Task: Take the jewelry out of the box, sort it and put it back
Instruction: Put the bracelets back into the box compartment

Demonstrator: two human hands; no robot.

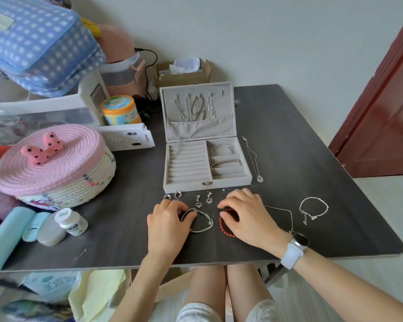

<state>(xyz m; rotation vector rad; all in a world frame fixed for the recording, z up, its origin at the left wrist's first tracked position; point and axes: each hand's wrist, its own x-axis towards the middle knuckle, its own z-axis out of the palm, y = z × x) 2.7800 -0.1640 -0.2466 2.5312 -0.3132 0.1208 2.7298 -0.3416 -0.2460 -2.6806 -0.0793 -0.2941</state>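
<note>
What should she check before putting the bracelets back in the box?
1. Box lid open: ok.
2. Front right compartment free: ok.
3. Left hand holds the dark bracelet: cannot tell, fingers cover it.
4. Right hand holds the red bracelet: cannot tell, it only rests over the beads.
5. Silver bracelet apart from the dark one: not ok, they overlap.
6. Earrings out of the path: not ok.

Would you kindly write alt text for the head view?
A person's left hand and right hand each handle a beaded bracelet on a dark grey table, before an open grey velvet jewelry box holding silver bangles and hanging chains.
</note>
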